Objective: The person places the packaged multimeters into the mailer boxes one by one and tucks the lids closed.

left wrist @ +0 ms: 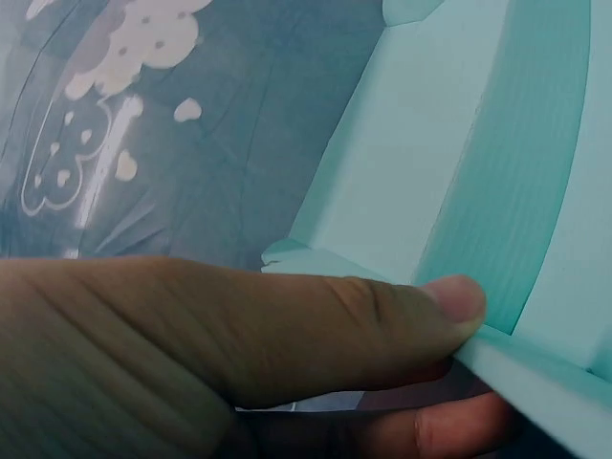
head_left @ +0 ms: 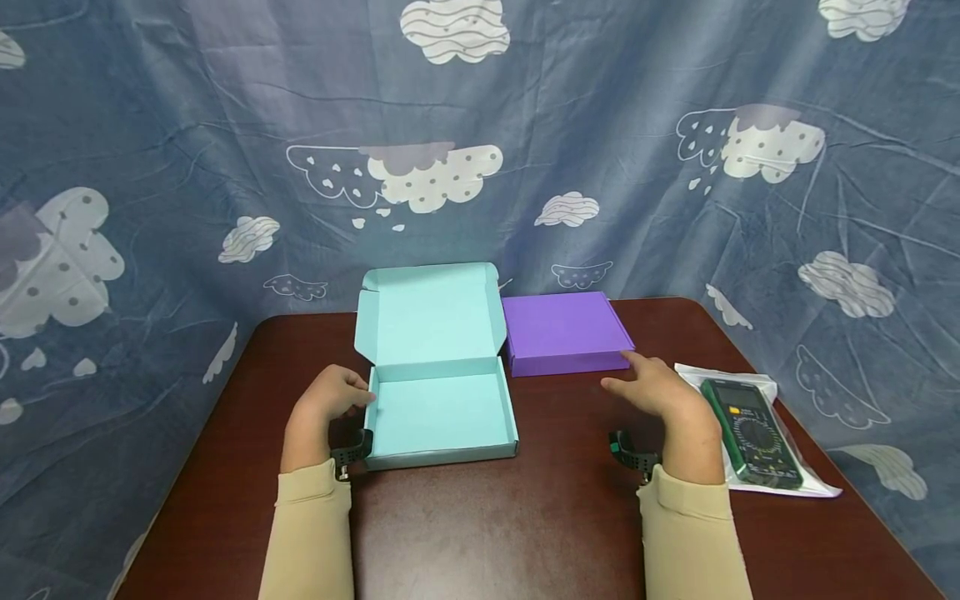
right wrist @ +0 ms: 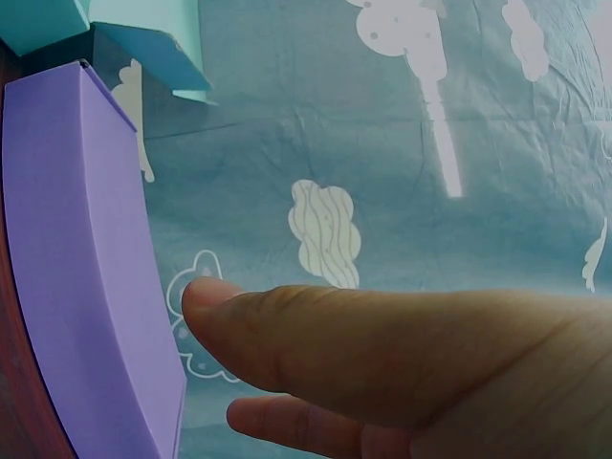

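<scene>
A light turquoise cardboard box (head_left: 442,408) lies on the table with its lid (head_left: 438,317) raised and leaning back; its inside is bare. My left hand (head_left: 330,400) pinches the box's left wall, with the thumb (left wrist: 402,311) on the rim and a finger (left wrist: 449,426) on the outer side. To the right of it, a closed purple box (head_left: 566,329) lies flat. My right hand (head_left: 660,387) hovers near that box's front right corner, thumb and fingers spread and holding nothing. Whether a fingertip touches the purple box is unclear.
On the right, a green and black multimeter (head_left: 753,433) lies in a clear and white plastic bag (head_left: 810,483), close beside the right wrist. The dark red-brown table (head_left: 495,533) meets a blue cloud-patterned curtain (head_left: 525,100) behind the boxes.
</scene>
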`<state>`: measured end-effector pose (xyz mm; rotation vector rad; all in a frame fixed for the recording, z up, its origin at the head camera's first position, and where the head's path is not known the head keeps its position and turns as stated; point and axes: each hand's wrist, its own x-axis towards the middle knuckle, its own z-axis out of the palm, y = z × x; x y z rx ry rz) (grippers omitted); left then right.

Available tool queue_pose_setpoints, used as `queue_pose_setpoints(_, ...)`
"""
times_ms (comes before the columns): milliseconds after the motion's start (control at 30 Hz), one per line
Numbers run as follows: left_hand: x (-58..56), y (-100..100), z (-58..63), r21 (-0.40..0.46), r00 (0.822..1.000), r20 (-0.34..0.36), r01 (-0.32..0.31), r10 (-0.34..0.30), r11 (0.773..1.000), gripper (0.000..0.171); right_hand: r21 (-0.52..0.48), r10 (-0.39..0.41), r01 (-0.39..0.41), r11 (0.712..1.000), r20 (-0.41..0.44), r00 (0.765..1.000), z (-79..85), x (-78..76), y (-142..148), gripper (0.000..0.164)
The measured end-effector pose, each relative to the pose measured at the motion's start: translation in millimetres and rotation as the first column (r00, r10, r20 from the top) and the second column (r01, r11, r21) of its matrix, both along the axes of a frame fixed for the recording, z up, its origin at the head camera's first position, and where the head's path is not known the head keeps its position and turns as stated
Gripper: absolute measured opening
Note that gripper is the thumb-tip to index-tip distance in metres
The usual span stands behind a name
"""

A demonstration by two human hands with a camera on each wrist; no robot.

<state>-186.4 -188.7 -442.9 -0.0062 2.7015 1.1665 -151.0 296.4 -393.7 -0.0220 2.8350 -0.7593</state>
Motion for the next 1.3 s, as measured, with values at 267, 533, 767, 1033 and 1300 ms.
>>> queue_pose_setpoints(267, -3.8, 17, 1.1, -0.035, 1.0, -0.016, 0.021, -0.022, 0.999, 0.01, -0.009, 0.003, -0.003, 1.0, -0.009, 1.0, 0.8, 0.6, 1, 0.082)
queue_pose_setpoints(533, -2.0, 23, 4.3, -0.065, 1.0, -0.021, 0.0, -0.002, 0.998, 0.01, -0.007, -0.002, 0.002, 1.0, 0.0, 1.0, 0.1, -0.3, 1, 0.081)
queue_pose_setpoints(767, -2.2, 21, 1.5, -0.073, 1.0, -0.019, 0.0, -0.001, 0.997, 0.01, -0.011, -0.036, 0.036, 0.999, 0.04, 0.999, -1.6, -0.9, 8, 0.083)
queue_pose_setpoints(1033, -2.9, 23, 1.3, -0.076, 1.0, -0.018, -0.004, 0.003, 0.997, 0.011, -0.015, -0.128, 0.13, 0.991, 0.106, 0.986, -6.8, 1.7, 36, 0.089)
queue_pose_setpoints(1300, -3.0, 23, 2.4, -0.074, 1.0, -0.015, -0.002, 0.001, 0.997, 0.012, -0.003, -0.198, 0.2, 0.98, 0.122, 0.972, -12.5, 5.1, 66, 0.089)
